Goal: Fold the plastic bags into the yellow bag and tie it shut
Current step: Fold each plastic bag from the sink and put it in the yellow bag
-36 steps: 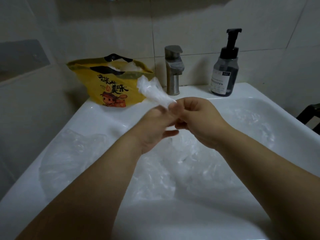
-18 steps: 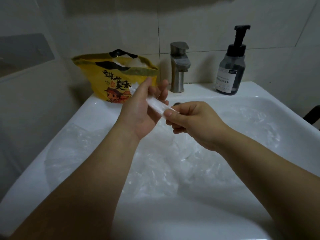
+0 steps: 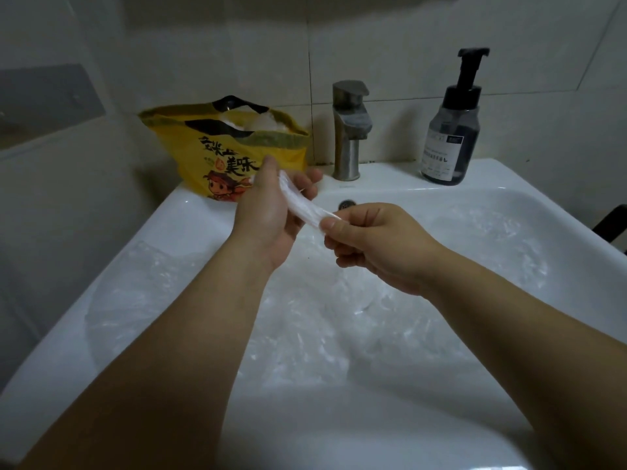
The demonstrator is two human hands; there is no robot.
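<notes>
A clear plastic bag (image 3: 302, 206), squeezed into a narrow strip, stretches between my two hands above the sink. My right hand (image 3: 376, 245) pinches its near end between thumb and forefinger. My left hand (image 3: 271, 208) has its fingers wrapped loosely round the far part of the strip. Behind my left hand the yellow bag (image 3: 217, 147) stands open on the sink's back left corner, with clear plastic showing in its mouth. More clear plastic bags (image 3: 305, 317) lie crumpled in the basin under my forearms.
The white sink (image 3: 176, 212) fills the lower view. A steel tap (image 3: 349, 130) stands at the back middle. A dark soap pump bottle (image 3: 451, 130) stands at the back right. Tiled walls close in behind and on the left. A dark object (image 3: 610, 225) shows at the right edge.
The bag's loose fluffy end has been drawn into a thin strip. My left hand slid from beside my right hand out along the strip toward the yellow bag.
</notes>
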